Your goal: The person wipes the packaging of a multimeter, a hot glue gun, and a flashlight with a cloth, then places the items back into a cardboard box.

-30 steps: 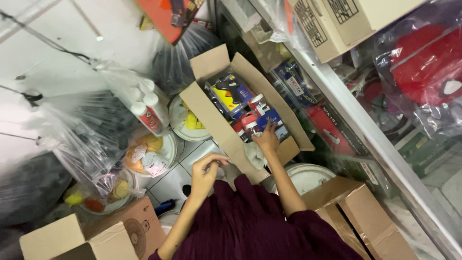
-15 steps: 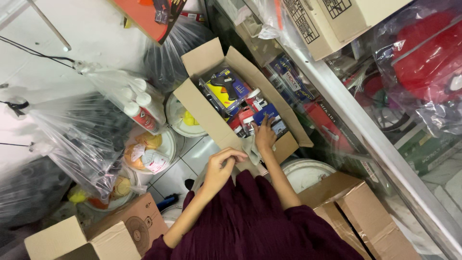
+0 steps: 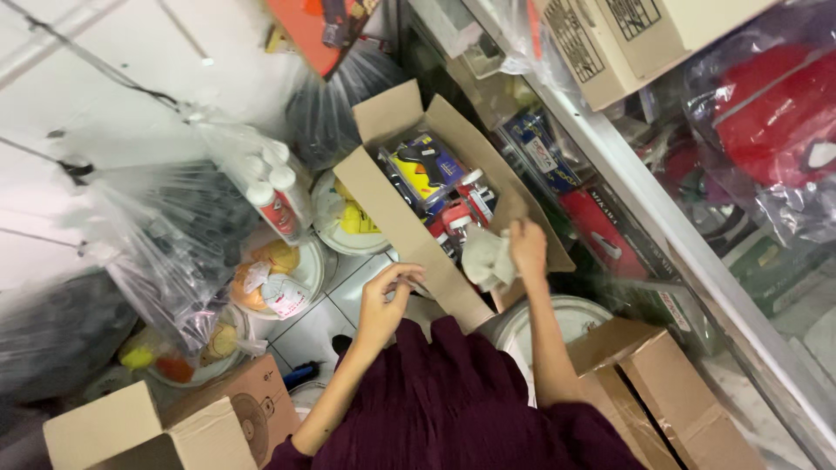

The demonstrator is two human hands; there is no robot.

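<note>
An open cardboard box (image 3: pixel 396 213) lies in front of me, packed with blister-packed tools and red and white cans (image 3: pixel 457 213). My right hand (image 3: pixel 528 246) is over the box's near end, gripping a crumpled pale cloth or paper (image 3: pixel 488 258). My left hand (image 3: pixel 383 300) hovers just outside the box's near left wall, fingers curled, holding nothing that I can see. My dark maroon sleeves and lap fill the bottom of the view.
A clear bag of spray cans (image 3: pixel 270 191) and bowls of packets (image 3: pixel 274 274) lie to the left. A white bucket lid (image 3: pixel 566 318) and an open box (image 3: pixel 662 392) sit on the right, beside shelving (image 3: pixel 662 226) with more boxes. Another box (image 3: pixel 174 422) is at bottom left.
My right hand has drawn back from inside the box toward its near end and now holds the pale crumpled piece. My left hand has risen closer to the box wall.
</note>
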